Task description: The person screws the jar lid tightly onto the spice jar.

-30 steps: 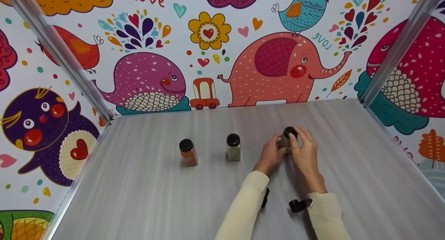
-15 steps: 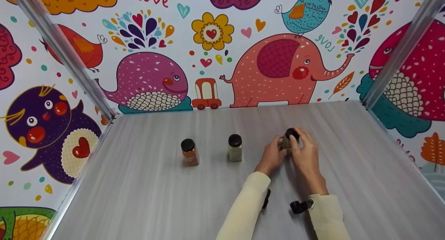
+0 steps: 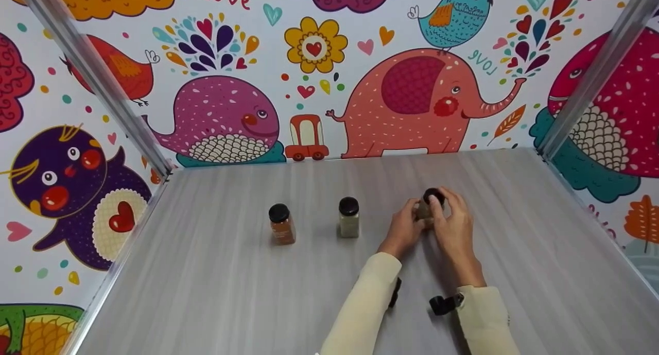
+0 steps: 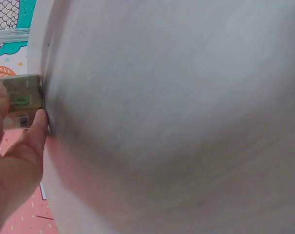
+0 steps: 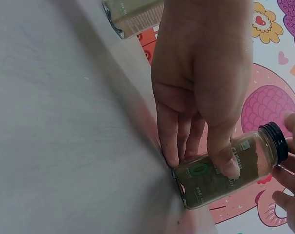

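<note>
A square glass spice jar (image 3: 423, 211) with brown powder and a black cap (image 3: 433, 194) stands on the table at the right in the head view. My left hand (image 3: 404, 231) grips its body, thumb across the label in the right wrist view. Fingers of my right hand (image 3: 456, 230) pinch the cap from above. In the right wrist view the cap (image 5: 274, 143) sits on the jar's neck. The left wrist view catches the jar's base (image 4: 25, 105) and the left hand (image 4: 18, 170) at its edge.
A jar of grey-green powder (image 3: 349, 218) stands left of the hands, and a jar of orange-red powder (image 3: 282, 225) further left. Both have black caps. A printed wall (image 3: 247, 123) closes off the back of the grey table (image 3: 231, 288), with metal posts at both corners.
The head view has shifted slightly. Both hands stay at the same jar, with only a slight movement of the right fingers at the cap.
</note>
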A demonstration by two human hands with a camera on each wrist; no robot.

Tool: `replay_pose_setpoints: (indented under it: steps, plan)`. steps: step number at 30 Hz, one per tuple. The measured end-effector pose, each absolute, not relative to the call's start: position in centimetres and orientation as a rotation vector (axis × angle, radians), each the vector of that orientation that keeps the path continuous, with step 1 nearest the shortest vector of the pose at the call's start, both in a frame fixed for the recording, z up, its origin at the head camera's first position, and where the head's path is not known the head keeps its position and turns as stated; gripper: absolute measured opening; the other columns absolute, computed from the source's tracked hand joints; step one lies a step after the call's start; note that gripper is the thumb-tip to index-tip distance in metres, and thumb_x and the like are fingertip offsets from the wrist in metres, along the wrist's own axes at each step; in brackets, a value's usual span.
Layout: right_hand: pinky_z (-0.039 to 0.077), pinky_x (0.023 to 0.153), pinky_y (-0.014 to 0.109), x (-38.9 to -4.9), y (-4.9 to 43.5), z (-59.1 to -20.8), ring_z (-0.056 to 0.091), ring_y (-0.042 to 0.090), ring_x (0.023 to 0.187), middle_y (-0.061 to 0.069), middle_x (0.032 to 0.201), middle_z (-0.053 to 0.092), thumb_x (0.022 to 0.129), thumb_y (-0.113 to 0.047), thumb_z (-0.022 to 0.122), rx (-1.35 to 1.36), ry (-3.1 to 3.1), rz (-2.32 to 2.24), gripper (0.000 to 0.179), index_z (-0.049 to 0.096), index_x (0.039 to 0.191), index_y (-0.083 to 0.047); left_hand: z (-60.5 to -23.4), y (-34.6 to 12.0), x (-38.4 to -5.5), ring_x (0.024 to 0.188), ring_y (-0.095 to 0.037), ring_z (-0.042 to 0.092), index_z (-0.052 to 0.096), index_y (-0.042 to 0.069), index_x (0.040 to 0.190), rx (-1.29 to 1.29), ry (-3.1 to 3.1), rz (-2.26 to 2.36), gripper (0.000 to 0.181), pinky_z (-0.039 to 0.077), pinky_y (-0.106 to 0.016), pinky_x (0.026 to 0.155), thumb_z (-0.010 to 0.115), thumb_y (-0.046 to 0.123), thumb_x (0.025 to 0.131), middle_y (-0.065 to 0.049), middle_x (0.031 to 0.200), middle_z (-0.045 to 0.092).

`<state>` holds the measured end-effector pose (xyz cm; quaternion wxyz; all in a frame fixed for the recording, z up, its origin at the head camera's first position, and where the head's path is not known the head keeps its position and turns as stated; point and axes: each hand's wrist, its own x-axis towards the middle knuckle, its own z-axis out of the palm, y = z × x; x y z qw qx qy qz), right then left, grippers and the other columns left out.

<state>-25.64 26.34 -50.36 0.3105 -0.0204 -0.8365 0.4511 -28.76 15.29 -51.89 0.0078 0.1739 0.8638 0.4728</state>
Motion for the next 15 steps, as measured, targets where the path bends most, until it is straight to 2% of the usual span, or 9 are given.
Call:
replay_pose_setpoints:
  steps: [4,9,15]
  plan:
    - [0.042,0.108,0.056,-25.71,26.40,-50.35,0.054,0.040,0.130,0.025,0.136,0.059,0.101,-0.012,0.059,-0.037,-2.210,1.189,0.034,0.062,0.131,0.004,-51.80,15.35,-28.79,0.117,-0.020,0.067,0.053,0.013,0.135,0.543,2.688,1.483,0.038,0.053,-0.035,0.100,0.063,0.009,0.098,-0.011,0.127,0.070]
    - [0.044,0.105,0.056,-25.77,26.38,-50.26,0.056,0.041,0.125,0.025,0.131,0.061,0.099,-0.009,0.063,-0.030,-2.198,1.155,0.028,0.067,0.123,0.005,-51.84,15.35,-28.92,0.119,-0.018,0.066,0.054,0.017,0.135,0.522,2.667,1.480,0.038,0.052,-0.033,0.100,0.063,0.013,0.099,-0.009,0.129,0.069]
    - [0.042,0.106,0.058,-25.62,26.27,-50.17,0.054,0.043,0.129,0.026,0.136,0.058,0.099,-0.011,0.063,-0.025,-2.208,1.174,0.034,0.063,0.128,0.007,-51.96,15.23,-28.97,0.119,-0.019,0.066,0.054,0.017,0.135,0.522,2.676,1.466,0.038,0.052,-0.033,0.101,0.062,0.008,0.098,-0.008,0.128,0.069]
